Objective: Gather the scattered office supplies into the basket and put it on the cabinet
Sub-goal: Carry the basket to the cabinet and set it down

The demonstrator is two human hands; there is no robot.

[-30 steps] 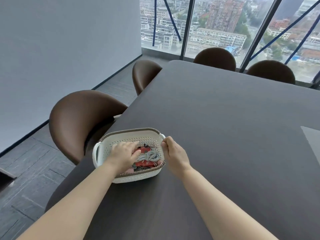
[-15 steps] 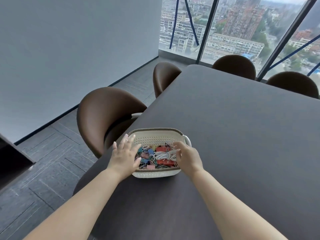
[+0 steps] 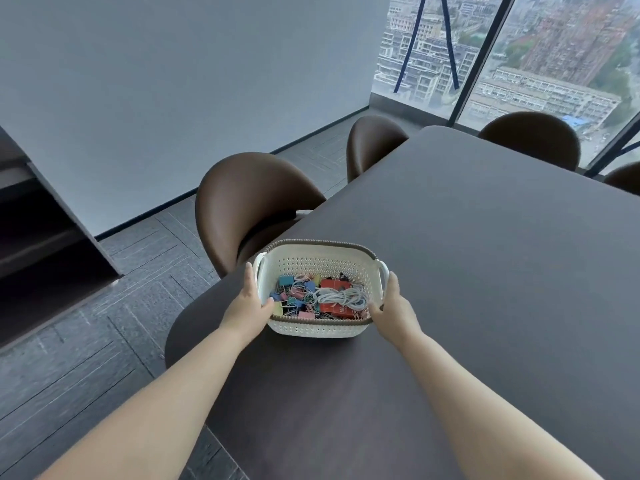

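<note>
**Two hands on the basket, low in the centre of the frame**

Two bare hands frame a white perforated basket (image 3: pixel 318 329) with a brown braided rim, which sits on the dark table (image 3: pixel 485 271) just below the middle of the frame, close to the table's rounded near-left corner. The left hand (image 3: pixel 247 304) is pressed flat against the basket's left wall beside the side handle, its thumb hooked over the rim into the interior; it grips that edge. The right hand (image 3: pixel 391 306) lies against the right wall below the other handle, fingers extended along the side and thumb at the rim; whether it has fully closed on the edge cannot be told from this angle.

Inside the basket, a heap of coloured binder clips (image 3: pixel 294 296) fills the left half. A red box (image 3: pixel 337 299) occupies the right half, and a coiled white cable (image 3: pixel 343 296) rests on top of it.

Behind the basket, toward the centre left of the frame, a brown chair (image 3: pixel 249 199) is tucked against the table edge. A second chair (image 3: pixel 372 143) stands further up the same side, and another (image 3: pixel 530 140) shows at the table's far end in the upper right. At the left edge of the frame stands a dark cabinet (image 3: pixel 52 244) with open shelves, well apart from the table. A window (image 3: pixel 554 57) in the upper right looks down on city buildings.
</note>
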